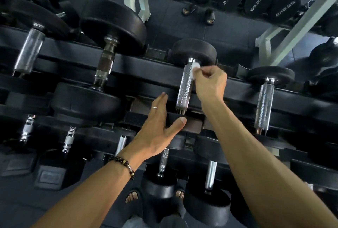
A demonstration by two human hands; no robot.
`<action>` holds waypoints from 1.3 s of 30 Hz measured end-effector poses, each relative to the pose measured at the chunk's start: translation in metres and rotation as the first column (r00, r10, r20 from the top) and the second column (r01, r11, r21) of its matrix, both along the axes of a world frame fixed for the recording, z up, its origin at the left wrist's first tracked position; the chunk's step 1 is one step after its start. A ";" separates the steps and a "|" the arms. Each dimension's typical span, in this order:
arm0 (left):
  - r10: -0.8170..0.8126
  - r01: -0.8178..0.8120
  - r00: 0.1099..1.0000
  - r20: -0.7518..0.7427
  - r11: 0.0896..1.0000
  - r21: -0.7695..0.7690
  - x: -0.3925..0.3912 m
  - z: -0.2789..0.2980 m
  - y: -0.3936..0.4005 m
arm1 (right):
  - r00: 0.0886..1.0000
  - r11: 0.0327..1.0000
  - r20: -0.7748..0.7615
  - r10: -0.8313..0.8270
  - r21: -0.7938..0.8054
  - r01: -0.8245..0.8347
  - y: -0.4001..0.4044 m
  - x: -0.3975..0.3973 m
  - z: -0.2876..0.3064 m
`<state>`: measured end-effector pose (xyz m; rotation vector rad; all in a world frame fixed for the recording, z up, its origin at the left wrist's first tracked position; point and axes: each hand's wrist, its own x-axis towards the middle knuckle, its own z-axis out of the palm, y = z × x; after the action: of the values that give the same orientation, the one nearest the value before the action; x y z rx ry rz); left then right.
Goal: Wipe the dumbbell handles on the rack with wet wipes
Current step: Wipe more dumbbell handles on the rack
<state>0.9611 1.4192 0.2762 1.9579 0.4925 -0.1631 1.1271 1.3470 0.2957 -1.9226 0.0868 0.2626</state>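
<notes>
1. Between the fingertips of the right hand (210, 83), a small white wipe (195, 69) is pinched and pressed against the far end of a knurled metal handle (185, 86).
2. Open and flat, the left hand (161, 127) is laid on the near black head (180, 122) of the same dumbbell, thumb spread; a ring and a beaded bracelet (126, 165) are worn.
3. That dumbbell is seated on the dark rack (139, 70), between a bigger dumbbell (105, 67) on the left and a smaller one (265, 103) on the right.
4. Sandalled feet (132, 196) are seen below.
</notes>
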 end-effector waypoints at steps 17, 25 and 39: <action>0.019 -0.019 1.000 0.019 1.000 -0.021 0.001 -0.002 0.000 | 0.872 0.892 -0.223 0.435 -0.026 -0.452 -0.048 -0.023 -0.003; -0.007 0.007 1.000 0.010 1.000 0.018 0.001 0.001 0.000 | 0.913 0.953 -0.275 0.302 0.116 -0.280 -0.031 -0.019 -0.011; -0.007 0.006 0.999 0.038 0.999 0.033 0.002 -0.003 0.003 | 0.885 0.859 -0.159 0.438 -0.217 -0.464 -0.051 -0.033 -0.021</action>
<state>0.9630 1.4218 0.2729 1.9913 0.4665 -0.1220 1.0945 1.2963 0.2750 -2.1638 -0.2824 0.6983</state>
